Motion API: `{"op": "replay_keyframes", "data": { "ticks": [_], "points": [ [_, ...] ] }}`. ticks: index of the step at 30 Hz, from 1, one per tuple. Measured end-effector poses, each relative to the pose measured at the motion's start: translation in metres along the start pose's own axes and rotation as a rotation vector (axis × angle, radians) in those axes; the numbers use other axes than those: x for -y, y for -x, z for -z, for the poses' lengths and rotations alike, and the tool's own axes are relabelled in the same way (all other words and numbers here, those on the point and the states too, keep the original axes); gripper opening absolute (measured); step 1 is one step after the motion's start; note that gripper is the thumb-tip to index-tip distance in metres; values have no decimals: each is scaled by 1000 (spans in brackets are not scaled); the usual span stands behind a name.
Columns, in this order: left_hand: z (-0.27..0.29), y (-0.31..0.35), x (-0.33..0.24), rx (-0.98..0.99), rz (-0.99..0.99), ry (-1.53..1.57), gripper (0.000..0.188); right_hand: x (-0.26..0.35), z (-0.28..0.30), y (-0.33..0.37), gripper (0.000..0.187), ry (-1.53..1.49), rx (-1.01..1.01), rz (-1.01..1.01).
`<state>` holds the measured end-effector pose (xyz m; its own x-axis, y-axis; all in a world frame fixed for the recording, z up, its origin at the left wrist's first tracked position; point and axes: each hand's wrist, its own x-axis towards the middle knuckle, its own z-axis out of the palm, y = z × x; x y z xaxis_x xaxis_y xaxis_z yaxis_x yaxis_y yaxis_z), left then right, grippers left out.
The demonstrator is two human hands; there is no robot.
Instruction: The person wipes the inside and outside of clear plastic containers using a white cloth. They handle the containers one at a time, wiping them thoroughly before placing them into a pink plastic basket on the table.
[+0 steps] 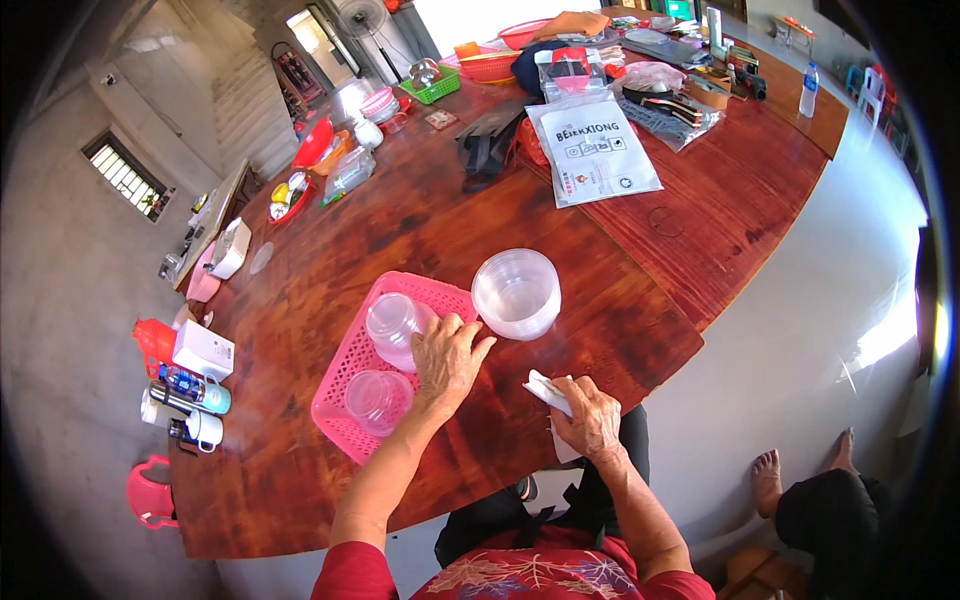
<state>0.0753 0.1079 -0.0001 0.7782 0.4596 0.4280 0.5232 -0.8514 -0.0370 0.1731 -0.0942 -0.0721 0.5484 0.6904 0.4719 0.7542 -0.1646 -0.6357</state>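
Observation:
My left hand (450, 362) is over the right side of a pink perforated plastic basket (337, 400), its fingers spread and its thumb out to the right. Beside its fingertips, a clear round plastic bowl (392, 322) lies tilted in the basket; whether they touch it, I cannot tell. Nearer me in the basket sits another clear plastic bowl (378, 402). Just right of the basket stands a stack of clear plastic bowls (516, 293). Closed on a folded white cloth (548, 391), my right hand (588, 416) is above the table's near edge.
The brown wooden table (420, 230) has a white plastic package (595, 148) and bags at the back right. Cups and bottles (200, 400) line its left edge, near a white box (203, 347). A water bottle (808, 90) stands far right. Another person's bare foot (767, 483) shows at right.

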Motion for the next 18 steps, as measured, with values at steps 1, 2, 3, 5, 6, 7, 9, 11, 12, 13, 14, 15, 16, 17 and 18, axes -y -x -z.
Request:
{"op": "replay_keyframes", "data": {
  "ticks": [1, 2, 3, 5, 6, 7, 9, 11, 12, 13, 14, 15, 16, 17, 18],
  "points": [
    [-1, 0, -1, -7, 8, 19, 34, 0, 0, 0, 36, 1, -11, 10],
    [-2, 0, -3, -14, 16, 39, 33, -1, 0, 0, 37, 2, -6, 7],
    [-3, 1, -5, -22, 26, 61, 32, -1, 0, 0, 37, 6, -6, 4],
    [-9, 2, -6, -36, 40, 73, 23, 1, 0, 0, 37, 12, -6, -1],
    [-14, 2, -4, -43, 42, 84, 20, 1, 1, 0, 37, 11, -3, -1],
    [-17, 3, -3, -50, 43, 94, 18, 2, 1, 0, 37, 3, -4, 7],
    [-16, 8, -6, -145, 7, 128, 12, 1, 1, 0, 36, -8, -7, 18],
    [-7, 14, -10, -187, -46, 160, 12, 0, 2, 1, 36, -9, -8, 22],
    [0, 18, -16, -184, -87, 199, 12, -1, 1, 2, 36, -10, -10, 24],
    [10, 24, -22, -180, -129, 236, 13, -1, 1, 2, 36, -2, -12, 23],
    [20, 29, -30, -176, -170, 273, 15, -2, 1, 2, 36, 6, -13, 22],
    [30, 35, -40, -210, -231, 336, 17, -1, 0, 2, 36, 11, -12, 26],
    [38, 41, -52, -204, -267, 377, 18, -1, -1, 2, 36, 15, -17, 29],
    [43, 47, -64, -198, -304, 420, 19, -1, -2, 2, 36, 19, -23, 31],
    [47, 53, -74, -183, -325, 440, 20, 0, -2, 2, 36, 23, -27, 35]
  ]
}}
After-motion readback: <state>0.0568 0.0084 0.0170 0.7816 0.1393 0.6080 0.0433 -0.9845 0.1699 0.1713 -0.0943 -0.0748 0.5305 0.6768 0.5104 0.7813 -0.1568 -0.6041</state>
